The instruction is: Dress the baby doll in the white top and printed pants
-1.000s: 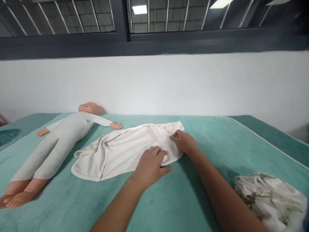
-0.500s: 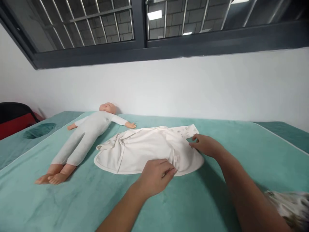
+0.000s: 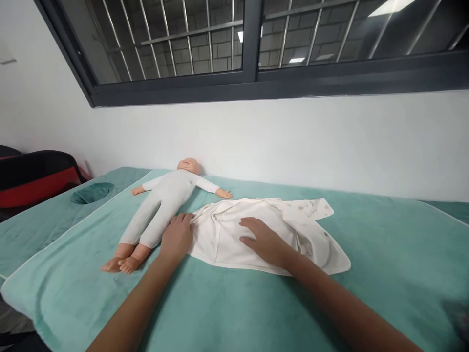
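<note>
Our left hand [image 3: 178, 237] is at the near left end of a white baby top [image 3: 227, 239], its fingertips meeting the edge; we cannot tell whether they pinch the cloth or only press on it. Our right hand [image 3: 266, 244] is over the middle of the top, fingers loosely curved and thumb held apart from them, with nothing in its grasp; we cannot tell whether it touches the fabric.

The top lies spread between and beyond our hands, creased on the left and folded over to the right of our right hand. One short sleeve [image 3: 318, 209] points away to the right and carries small printed figures, too small for us to make out.

Just left of our left hand we see a doll [image 3: 170, 193] on its back in a pale suit, head near the wall, feet towards us, arms out. One of its hands is near the top's far edge.

Beneath everything is a light green cloth [image 3: 384, 244] with a pale border. Further left is a black and red item [image 3: 40, 183]. Behind rises a white wall [image 3: 293, 142], and above it a dark-framed window [image 3: 252, 44] with metal bars [image 3: 170, 44].
</note>
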The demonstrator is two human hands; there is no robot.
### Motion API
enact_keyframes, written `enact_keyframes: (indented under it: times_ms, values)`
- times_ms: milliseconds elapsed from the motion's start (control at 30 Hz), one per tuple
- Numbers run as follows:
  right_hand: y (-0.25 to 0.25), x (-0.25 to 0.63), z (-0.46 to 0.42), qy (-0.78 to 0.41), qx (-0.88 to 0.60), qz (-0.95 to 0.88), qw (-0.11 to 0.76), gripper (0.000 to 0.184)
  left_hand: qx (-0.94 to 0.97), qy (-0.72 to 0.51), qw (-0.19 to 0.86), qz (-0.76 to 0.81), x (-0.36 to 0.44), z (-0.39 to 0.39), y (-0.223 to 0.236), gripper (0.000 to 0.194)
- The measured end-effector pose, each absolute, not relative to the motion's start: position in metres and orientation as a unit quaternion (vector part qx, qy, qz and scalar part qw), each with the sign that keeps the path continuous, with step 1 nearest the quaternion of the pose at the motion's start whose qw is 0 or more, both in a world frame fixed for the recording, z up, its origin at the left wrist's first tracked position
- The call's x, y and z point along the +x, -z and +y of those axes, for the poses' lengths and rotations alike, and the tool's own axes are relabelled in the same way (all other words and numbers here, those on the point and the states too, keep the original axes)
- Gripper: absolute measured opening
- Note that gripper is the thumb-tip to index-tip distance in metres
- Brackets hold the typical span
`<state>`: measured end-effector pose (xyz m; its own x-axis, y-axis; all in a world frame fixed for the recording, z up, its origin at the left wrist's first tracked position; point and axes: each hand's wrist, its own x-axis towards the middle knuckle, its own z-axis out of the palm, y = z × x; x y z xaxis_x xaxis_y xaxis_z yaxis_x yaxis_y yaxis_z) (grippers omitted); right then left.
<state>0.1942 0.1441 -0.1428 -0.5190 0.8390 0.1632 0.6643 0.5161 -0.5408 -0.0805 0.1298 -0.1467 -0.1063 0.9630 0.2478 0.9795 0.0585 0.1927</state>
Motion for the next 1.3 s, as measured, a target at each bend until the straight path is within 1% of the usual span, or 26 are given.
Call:
enact_keyframes:
  times_ms: [100,200,267,367,467,533,600,700,767,833,933,1000,1033,1100,1167,1200,1233,1300]
  values:
    - [0.151,0.160,0.167,-0.173,-0.463,-0.841,0.219,0.042,-0.644,0.175,0.017,-0.744,-0.092,0.145,0.143,0.031]
    - [0.160,0.135,0.176,-0.101,-0.463,-0.852,0.222,0.041,-0.617,0.196,0.054,-0.760,-0.104,0.166,0.138,0.032]
    - [0.164,0.127,0.174,-0.058,-0.441,-0.872,0.205,0.041,-0.618,0.202,0.081,-0.755,-0.110,0.177,0.138,0.035]
    - [0.166,0.125,0.168,-0.035,-0.415,-0.893,0.171,0.045,-0.639,0.244,0.133,-0.718,-0.109,0.179,0.143,0.040]
    - [0.165,0.128,0.164,-0.028,-0.405,-0.903,0.141,0.052,-0.666,0.310,0.167,-0.658,-0.092,0.165,0.147,0.032]
    - [0.164,0.129,0.165,-0.028,-0.398,-0.908,0.130,0.055,-0.703,0.319,0.134,-0.621,-0.075,0.150,0.149,0.025]
    - [0.165,0.129,0.168,-0.035,-0.396,-0.908,0.135,0.054,-0.759,0.292,0.080,-0.576,-0.057,0.134,0.151,0.021]
    - [0.167,0.128,0.173,-0.045,-0.415,-0.895,0.160,0.049,-0.831,0.237,0.026,-0.502,-0.035,0.112,0.156,0.027]
    - [0.170,0.129,0.176,-0.046,-0.442,-0.878,0.178,0.046,-0.849,0.222,-0.005,-0.479,-0.026,0.100,0.158,0.032]
    - [0.171,0.132,0.177,-0.065,-0.458,-0.862,0.206,0.043,-0.837,0.239,-0.059,-0.488,-0.023,0.090,0.156,0.038]
    - [0.167,0.134,0.178,-0.148,-0.466,-0.817,0.306,0.036,-0.781,0.304,-0.135,-0.529,-0.039,0.086,0.143,0.039]
    - [0.158,0.130,0.185,-0.211,-0.474,-0.769,0.373,0.032,-0.726,0.354,-0.131,-0.574,-0.069,0.095,0.128,0.033]
    - [0.153,0.124,0.192,-0.242,-0.480,-0.747,0.390,0.033,-0.695,0.374,-0.105,-0.605,-0.089,0.102,0.120,0.029]
    - [0.141,0.105,0.214,-0.301,-0.491,-0.715,0.397,0.038,-0.631,0.393,-0.013,-0.669,-0.137,0.123,0.103,0.027]
    - [0.131,0.075,0.244,-0.344,-0.498,-0.697,0.384,0.048,-0.598,0.335,0.075,-0.724,-0.185,0.148,0.090,0.038]
    - [0.126,0.058,0.261,-0.357,-0.499,-0.694,0.376,0.054,-0.580,0.303,0.080,-0.752,-0.206,0.161,0.087,0.045]
    - [0.123,0.039,0.279,-0.369,-0.502,-0.692,0.365,0.059,-0.569,0.269,0.058,-0.775,-0.224,0.173,0.084,0.051]
    - [0.117,0.002,0.312,-0.393,-0.504,-0.694,0.331,0.069,-0.564,0.221,-0.032,-0.795,-0.251,0.194,0.084,0.055]
